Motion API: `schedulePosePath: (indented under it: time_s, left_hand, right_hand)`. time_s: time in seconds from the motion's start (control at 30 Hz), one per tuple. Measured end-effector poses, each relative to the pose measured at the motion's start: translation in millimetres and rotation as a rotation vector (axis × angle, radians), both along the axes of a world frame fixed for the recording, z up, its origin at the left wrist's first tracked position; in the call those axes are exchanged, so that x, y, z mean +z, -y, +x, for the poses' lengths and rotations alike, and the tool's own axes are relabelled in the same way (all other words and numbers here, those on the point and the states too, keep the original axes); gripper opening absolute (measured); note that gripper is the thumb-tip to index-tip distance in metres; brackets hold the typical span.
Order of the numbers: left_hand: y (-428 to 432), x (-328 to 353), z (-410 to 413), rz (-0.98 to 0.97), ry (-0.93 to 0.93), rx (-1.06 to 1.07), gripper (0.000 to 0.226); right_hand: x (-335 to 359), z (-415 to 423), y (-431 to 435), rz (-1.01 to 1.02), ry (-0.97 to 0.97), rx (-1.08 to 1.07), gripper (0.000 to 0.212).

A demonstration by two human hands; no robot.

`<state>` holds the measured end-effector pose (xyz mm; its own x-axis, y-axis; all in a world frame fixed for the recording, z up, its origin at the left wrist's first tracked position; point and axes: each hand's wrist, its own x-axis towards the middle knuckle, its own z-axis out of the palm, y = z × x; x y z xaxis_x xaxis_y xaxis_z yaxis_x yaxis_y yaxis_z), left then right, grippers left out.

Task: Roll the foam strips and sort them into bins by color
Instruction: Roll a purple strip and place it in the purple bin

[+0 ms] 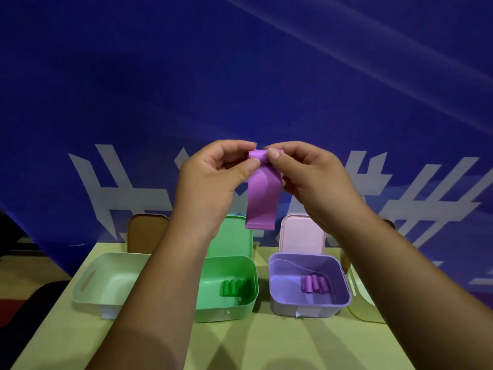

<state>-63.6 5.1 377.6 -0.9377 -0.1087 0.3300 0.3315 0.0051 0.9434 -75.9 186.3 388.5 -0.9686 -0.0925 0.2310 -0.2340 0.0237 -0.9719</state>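
Hands (210, 177) (306, 177) pinch purple strip (262, 198), top rolled.

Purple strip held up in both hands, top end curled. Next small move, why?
Probably roll the coil one more turn down: the left hand and right hand pinch only a small coil at the top of the purple foam strip, and most of it hangs flat. The purple plastic bin, holding purple foam rolls, likely comes after.

Two bare arms, left forearm (160, 289) entering at bottom centre-left of frame, right forearm (413, 276) from lower right edge, skin uncovered to the frame border, left hand (210, 180) and right hand (312, 177) ungloved, thumbnails (273, 154) short, trimmed, rounded.
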Motion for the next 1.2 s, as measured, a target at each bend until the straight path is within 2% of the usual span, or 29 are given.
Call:
schedulePosePath:
  time_s: [0.2,0.33,0.57,0.8,1.2]
  left_hand:
    - [-8.6,-4.3,-1.5,0.052,0.082,-0.057,0.029]
    - [-16.3,-1.0,1.3,0.064,0.104,-0.067,0.019]
    - [-16.9,1.2,6.3,-0.039,0.036,-0.012,0.027]
    - [-20.6,-0.3,8.0,-0.019,0.074,-0.018,0.033]
    - [-32.0,-3.6,5.0,0.016,0.12,0.019,0.022]
  right_hand:
    - [1.2,1.8,-11.0,0.074,-0.049,-0.043,0.018]
    - [1.0,4.0,-15.3,0.108,-0.082,-0.039,0.02]
    - [-2.8,6.0,-20.2,0.018,-0.017,0.033,0.018]
    - [-4.9,3.7,-20.1,0.019,-0.017,-0.034,0.016]
    - [-15.9,3.0,-27.4,-0.039,-0.06,-0.021,0.022]
